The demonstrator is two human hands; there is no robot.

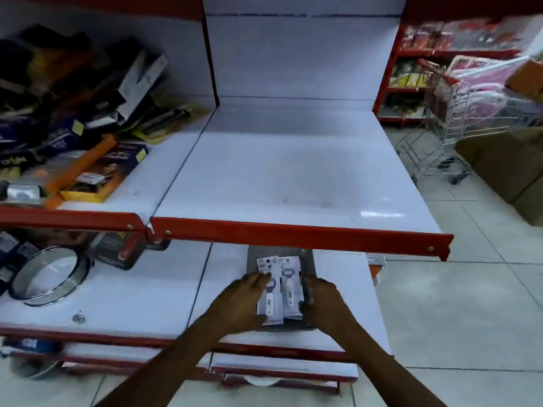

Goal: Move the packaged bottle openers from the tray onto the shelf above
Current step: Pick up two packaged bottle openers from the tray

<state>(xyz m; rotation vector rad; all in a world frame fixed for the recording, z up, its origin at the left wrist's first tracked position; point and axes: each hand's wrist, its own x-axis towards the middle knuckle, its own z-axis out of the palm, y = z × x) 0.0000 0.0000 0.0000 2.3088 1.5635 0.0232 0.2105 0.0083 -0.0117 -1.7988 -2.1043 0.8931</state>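
Note:
A grey tray (309, 259) lies on the lower white shelf, partly under the red front edge of the shelf above (293, 177). In the tray sit packaged bottle openers (286, 284) in white cards, side by side and overlapping. My left hand (239, 304) rests on the left side of the packages, fingers on the left card. My right hand (321, 304) curls around the right side of the packages, against the tray's right edge. The upper white shelf surface is bare in its right section.
Piled boxed goods (73, 113) fill the upper shelf's left section. A round metal sieve (48, 274) and a dark box (117, 251) sit on the lower shelf at left. A wire shopping trolley (458, 113) and cardboard boxes (505, 165) stand on the tiled floor to the right.

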